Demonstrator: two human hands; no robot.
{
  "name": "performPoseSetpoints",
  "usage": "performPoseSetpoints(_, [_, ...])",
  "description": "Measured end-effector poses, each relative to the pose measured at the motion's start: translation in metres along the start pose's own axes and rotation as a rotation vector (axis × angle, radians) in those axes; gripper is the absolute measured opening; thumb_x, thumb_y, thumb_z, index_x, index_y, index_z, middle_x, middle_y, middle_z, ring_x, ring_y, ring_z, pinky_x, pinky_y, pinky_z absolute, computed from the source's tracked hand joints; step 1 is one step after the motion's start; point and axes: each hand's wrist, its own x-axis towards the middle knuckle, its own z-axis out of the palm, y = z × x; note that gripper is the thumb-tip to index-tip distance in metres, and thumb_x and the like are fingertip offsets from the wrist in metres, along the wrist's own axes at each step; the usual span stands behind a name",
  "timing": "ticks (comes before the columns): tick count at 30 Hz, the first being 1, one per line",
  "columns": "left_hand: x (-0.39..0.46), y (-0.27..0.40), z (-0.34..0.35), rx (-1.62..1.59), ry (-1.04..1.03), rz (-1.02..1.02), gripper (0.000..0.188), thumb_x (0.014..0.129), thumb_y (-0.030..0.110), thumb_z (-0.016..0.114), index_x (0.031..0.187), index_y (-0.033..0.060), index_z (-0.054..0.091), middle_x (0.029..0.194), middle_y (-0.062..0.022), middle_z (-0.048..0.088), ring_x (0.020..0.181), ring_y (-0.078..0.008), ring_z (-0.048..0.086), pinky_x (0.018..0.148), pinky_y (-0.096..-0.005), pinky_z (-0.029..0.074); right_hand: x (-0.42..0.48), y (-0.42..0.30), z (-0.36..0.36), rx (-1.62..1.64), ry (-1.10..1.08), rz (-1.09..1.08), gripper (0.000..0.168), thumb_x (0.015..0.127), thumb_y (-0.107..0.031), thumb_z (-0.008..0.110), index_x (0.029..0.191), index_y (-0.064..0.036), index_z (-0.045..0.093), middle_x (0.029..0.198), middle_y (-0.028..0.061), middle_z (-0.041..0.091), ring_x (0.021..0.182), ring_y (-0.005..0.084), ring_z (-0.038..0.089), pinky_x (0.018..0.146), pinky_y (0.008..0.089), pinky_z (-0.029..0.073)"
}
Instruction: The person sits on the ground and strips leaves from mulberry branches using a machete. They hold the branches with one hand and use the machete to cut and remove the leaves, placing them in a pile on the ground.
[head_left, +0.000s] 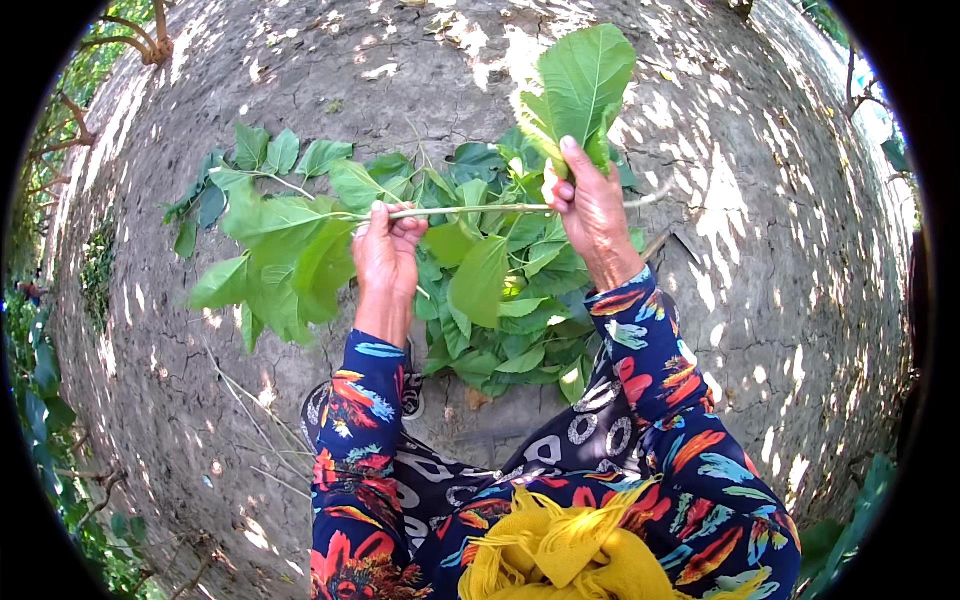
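Observation:
My left hand (390, 247) grips a green leafy branch (480, 209), which lies level across the view with large leaves spreading to the left. In my right hand (589, 202) are several broad green leaves (589, 75), pinched between thumb and fingers and pointing up. The branch's bare pale end passes at the right hand's palm and sticks out to its right; whether those fingers also close on it is hard to tell. Below both hands a heap of picked green leaves (525, 345) lies on the ground.
Cracked dry soil (750, 315) with sun patches surrounds the heap. Another leafy branch (281, 178) lies at the heap's upper left. Stripped thin stems (255, 420) rest left of the knees. A blade-like tool (684, 247) lies partly visible right of the heap. Shrubs stand at the edges.

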Motion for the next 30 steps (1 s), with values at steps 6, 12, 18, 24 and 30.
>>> performPoseSetpoints(6, [-0.015, -0.016, 0.016, 0.055, -0.110, -0.033, 0.022, 0.096, 0.020, 0.051, 0.086, 0.0020, 0.056, 0.085, -0.0113, 0.062, 0.065, -0.0154, 0.059, 0.065, -0.0343, 0.056, -0.008, 0.020, 0.023, -0.294, -0.150, 0.004, 0.024, 0.091, -0.021, 0.058, 0.107, -0.003, 0.063, 0.087, -0.0008, 0.062, 0.067, 0.0070, 0.051, 0.061, 0.0230, 0.042])
performPoseSetpoints(12, [-0.033, -0.037, 0.019, 0.232, -0.258, -0.081, 0.022, 0.095, 0.022, 0.054, 0.087, 0.0026, 0.058, 0.085, -0.0087, 0.061, 0.068, -0.0136, 0.058, 0.067, -0.0326, 0.055, 0.011, 0.051, 0.014, -0.269, -0.256, 0.148, 0.027, 0.093, -0.022, 0.057, 0.109, 0.000, 0.056, 0.095, 0.0061, 0.058, 0.076, 0.0138, 0.055, 0.067, 0.0273, 0.048])
performPoseSetpoints(18, [-0.042, -0.040, 0.029, 0.305, -0.267, -0.098, 0.022, 0.095, 0.023, 0.055, 0.089, 0.0020, 0.058, 0.081, -0.0055, 0.060, 0.065, -0.0125, 0.058, 0.065, -0.0310, 0.054, 0.009, 0.041, 0.031, 0.154, -0.302, 0.434, 0.034, 0.093, -0.016, 0.057, 0.122, -0.004, 0.046, 0.107, 0.0107, 0.058, 0.083, 0.0240, 0.061, 0.074, 0.0385, 0.052])
performPoseSetpoints(24, [-0.033, -0.033, 0.031, 0.231, -0.232, -0.106, 0.023, 0.095, 0.024, 0.054, 0.090, 0.0018, 0.058, 0.081, -0.0060, 0.061, 0.065, -0.0122, 0.058, 0.066, -0.0304, 0.054, 0.015, 0.048, 0.024, 0.291, -0.274, 0.345, 0.014, 0.092, -0.018, 0.061, 0.097, -0.009, 0.052, 0.068, -0.0017, 0.045, 0.054, 0.0091, 0.040, 0.050, 0.0282, 0.037])
performPoseSetpoints(30, [-0.010, -0.012, 0.007, 0.089, -0.072, -0.017, 0.023, 0.096, 0.020, 0.052, 0.083, 0.0019, 0.056, 0.079, -0.0103, 0.062, 0.061, -0.0145, 0.058, 0.066, -0.0347, 0.057, 0.019, 0.013, 0.023, 0.124, 0.122, 0.078, 0.023, 0.089, -0.024, 0.065, 0.096, -0.008, 0.050, 0.067, -0.0024, 0.045, 0.048, 0.0060, 0.037, 0.043, 0.0211, 0.031])
